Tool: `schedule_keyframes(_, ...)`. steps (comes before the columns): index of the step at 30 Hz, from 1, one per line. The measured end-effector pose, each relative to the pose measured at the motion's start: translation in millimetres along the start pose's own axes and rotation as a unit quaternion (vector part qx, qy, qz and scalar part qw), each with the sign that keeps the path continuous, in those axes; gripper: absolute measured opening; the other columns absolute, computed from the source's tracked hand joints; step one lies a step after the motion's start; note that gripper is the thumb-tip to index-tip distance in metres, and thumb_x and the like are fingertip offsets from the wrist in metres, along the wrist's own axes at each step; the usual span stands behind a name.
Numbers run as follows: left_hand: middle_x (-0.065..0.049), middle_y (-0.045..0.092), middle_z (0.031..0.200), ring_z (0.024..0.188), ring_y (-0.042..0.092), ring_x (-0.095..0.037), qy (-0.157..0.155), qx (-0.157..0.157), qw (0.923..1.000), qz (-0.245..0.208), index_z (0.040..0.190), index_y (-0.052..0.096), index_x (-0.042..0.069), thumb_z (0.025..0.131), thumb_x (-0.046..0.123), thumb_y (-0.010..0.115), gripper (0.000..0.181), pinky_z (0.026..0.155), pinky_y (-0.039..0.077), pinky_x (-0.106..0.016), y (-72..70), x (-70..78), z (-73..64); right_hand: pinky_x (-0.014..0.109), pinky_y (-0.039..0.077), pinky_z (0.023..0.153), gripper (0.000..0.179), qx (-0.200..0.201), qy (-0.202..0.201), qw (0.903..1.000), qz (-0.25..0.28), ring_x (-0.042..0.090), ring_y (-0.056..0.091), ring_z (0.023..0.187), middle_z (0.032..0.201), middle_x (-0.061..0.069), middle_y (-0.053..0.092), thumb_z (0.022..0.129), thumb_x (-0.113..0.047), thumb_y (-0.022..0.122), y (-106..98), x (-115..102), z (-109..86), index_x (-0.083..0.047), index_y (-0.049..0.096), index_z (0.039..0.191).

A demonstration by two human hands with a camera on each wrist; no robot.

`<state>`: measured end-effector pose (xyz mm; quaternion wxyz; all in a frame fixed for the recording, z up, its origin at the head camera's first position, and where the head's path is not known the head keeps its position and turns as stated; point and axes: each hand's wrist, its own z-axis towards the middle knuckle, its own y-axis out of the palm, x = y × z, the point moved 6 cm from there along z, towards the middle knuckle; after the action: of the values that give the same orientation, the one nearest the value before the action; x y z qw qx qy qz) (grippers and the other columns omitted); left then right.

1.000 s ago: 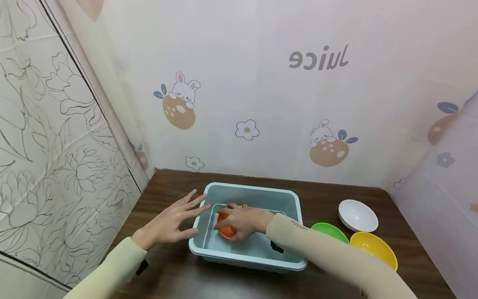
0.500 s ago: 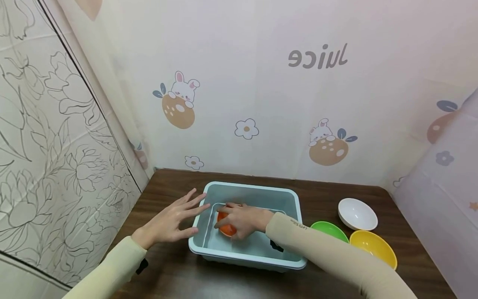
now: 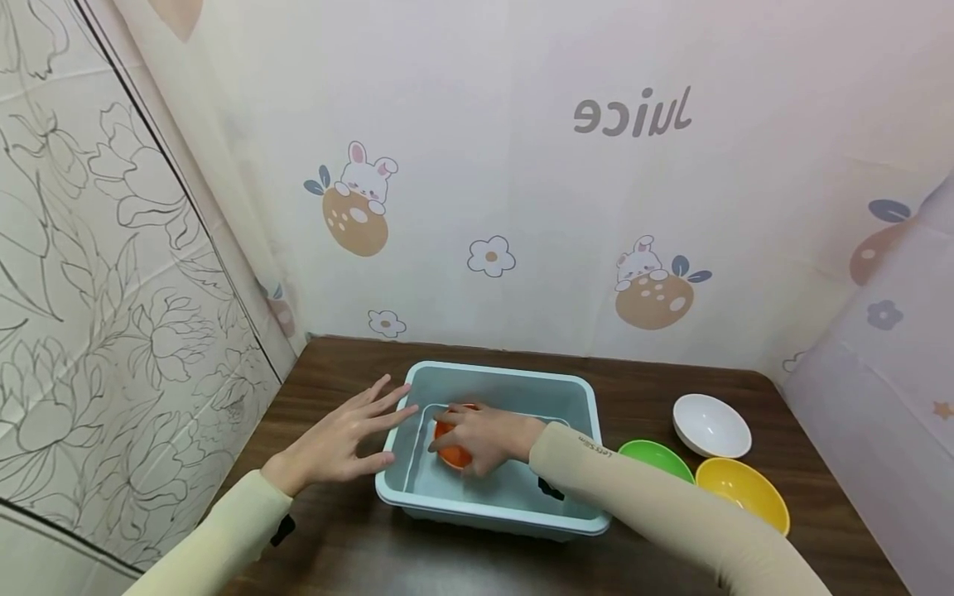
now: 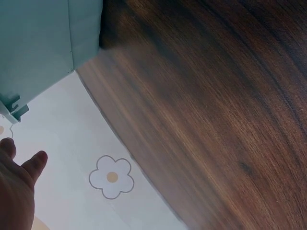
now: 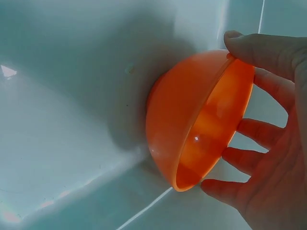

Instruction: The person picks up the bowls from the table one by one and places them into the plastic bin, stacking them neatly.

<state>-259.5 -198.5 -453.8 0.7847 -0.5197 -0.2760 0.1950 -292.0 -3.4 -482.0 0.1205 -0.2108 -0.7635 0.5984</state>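
Observation:
An orange bowl [image 5: 192,115] sits upright inside a light blue plastic basin [image 3: 514,510]. My right hand [image 3: 488,439] reaches down into the basin and holds the bowl by its rim. In the right wrist view, the thumb [image 5: 268,50] lies on one side of the rim and the fingertips [image 5: 232,155] on the other. My left hand [image 3: 343,439] has its fingers straight and spread, with the fingertips at the basin's left rim and nothing in the palm. Only part of that hand [image 4: 19,187] shows in the left wrist view, below the basin wall.
To the right of the basin, a green bowl [image 3: 659,457], a yellow bowl [image 3: 745,492] and a white bowl [image 3: 711,425] stand on the dark wooden table [image 3: 335,538]. My right forearm partly covers the green one. Patterned cloth walls [image 3: 492,165] rise behind and beside the table.
Hands, orange bowl and basin hold almost the same places as before. The whole head view has shifted only slightly.

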Motion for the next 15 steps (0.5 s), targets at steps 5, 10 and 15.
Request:
schedule_keyframes(5, -0.007, 0.033, 0.168, 0.158, 0.02, -0.041, -0.002, -0.001, 1.0, 0.0, 0.158, 0.043, 0.03, 0.092, 0.036, 0.072, 0.072, 0.115, 0.034, -0.068, -0.5, 0.2, 0.0, 0.059, 0.034, 0.12, 0.061, -0.006, 0.008, 1.0, 0.0, 0.039, 0.038, 0.15, 0.164, 0.005, 0.041, 0.087, -0.037, 0.078, -1.2, 0.6, -0.7, -0.04, 0.059, 0.145)
schedule_keyframes(10, -0.003, 0.031, 0.17, 0.158, 0.02, -0.041, -0.004, -0.002, 1.0, -0.002, 0.158, 0.042, 0.032, 0.093, 0.037, 0.071, 0.072, 0.115, 0.034, -0.069, -0.4, 0.3, 0.1, 0.058, 0.033, 0.121, 0.062, -0.01, 0.013, 0.9999, -0.001, 0.04, 0.037, 0.15, 0.165, 0.006, 0.039, 0.088, -0.036, 0.078, -1.2, 0.6, -0.7, -0.039, 0.057, 0.146)
schedule_keyframes(15, 0.0, 0.028, 0.171, 0.158, 0.019, -0.04, -0.003, -0.003, 1.0, -0.002, 0.159, 0.04, 0.034, 0.094, 0.039, 0.07, 0.072, 0.115, 0.035, -0.068, 0.2, -0.5, -0.5, 0.057, 0.036, 0.119, 0.067, -0.002, 0.013, 0.9999, -0.008, 0.037, 0.038, 0.15, 0.165, 0.006, 0.039, 0.086, -0.037, 0.08, -2.9, 0.4, -0.6, -0.039, 0.055, 0.148)
